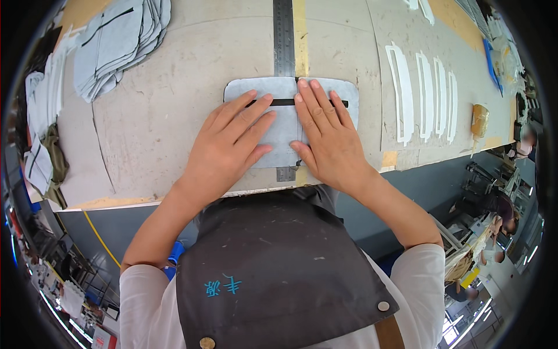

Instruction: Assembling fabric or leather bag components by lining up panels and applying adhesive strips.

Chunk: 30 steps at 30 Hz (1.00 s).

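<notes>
Grey, scuffed board makes up the work surface (pixel 203 46), its near edge running just in front of the person's dark apron (pixel 279 232). Turquoise lettering (pixel 222 285) is stitched or printed on that apron. Toward the surface's far left corner lies a fanned stack of pale grey panels (pixel 119 49), the top one with a black line. One similar panel (pixel 283 134) lies flat near the middle of the near edge, its rounded corners showing at the far side. Both hands rest on it, palms down, gripping nothing: the left hand (pixel 228 141) with fingers slanting to the black strip (pixel 283 102), the right hand (pixel 334 136) with fingertips beside the central seam. Grey board stretches from the left hand to the stack, and a narrower stretch parts the right hand from the white slotted strips (pixel 405 110). A metal ruler (pixel 283 41) passes under the panel, its markings too small to read. Toward the surface's right end lies a small amber bottle (pixel 479 121), nozzle toward the near edge.
</notes>
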Each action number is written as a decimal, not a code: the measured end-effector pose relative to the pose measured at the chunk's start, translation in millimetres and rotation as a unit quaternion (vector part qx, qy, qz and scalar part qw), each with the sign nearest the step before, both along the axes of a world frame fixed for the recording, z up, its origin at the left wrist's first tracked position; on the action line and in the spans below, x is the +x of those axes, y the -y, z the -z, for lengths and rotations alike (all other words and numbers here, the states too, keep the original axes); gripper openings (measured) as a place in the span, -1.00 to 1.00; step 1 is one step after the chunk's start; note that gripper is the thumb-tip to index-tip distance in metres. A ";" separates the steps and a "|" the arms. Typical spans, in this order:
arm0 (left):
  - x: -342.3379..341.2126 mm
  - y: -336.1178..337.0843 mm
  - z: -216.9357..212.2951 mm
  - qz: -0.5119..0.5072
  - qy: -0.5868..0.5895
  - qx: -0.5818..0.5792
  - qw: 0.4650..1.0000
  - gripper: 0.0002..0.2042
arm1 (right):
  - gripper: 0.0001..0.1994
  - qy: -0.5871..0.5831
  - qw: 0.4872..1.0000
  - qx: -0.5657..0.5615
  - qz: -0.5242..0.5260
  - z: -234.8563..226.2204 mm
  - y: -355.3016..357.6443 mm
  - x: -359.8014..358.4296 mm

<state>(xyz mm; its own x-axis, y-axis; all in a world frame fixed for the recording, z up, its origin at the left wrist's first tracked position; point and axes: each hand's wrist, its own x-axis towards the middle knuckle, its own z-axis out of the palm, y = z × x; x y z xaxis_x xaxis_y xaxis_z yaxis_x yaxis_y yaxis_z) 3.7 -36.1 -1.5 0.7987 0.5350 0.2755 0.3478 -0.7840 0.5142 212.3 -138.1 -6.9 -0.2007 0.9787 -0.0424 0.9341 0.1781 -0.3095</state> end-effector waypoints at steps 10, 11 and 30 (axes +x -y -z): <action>22.5 18.8 17.3 0.004 -0.126 0.010 0.992 -0.24 | -0.42 0.012 0.999 0.023 -0.026 5.7 -4.2 9.5; 22.1 18.3 17.5 0.005 -0.127 0.010 0.992 -0.24 | -0.42 0.011 0.999 0.022 -0.025 6.0 -3.5 9.4; 34.6 17.1 24.4 -0.079 -0.181 0.058 0.979 -0.33 | -0.33 0.008 0.997 0.046 0.060 12.7 3.9 10.3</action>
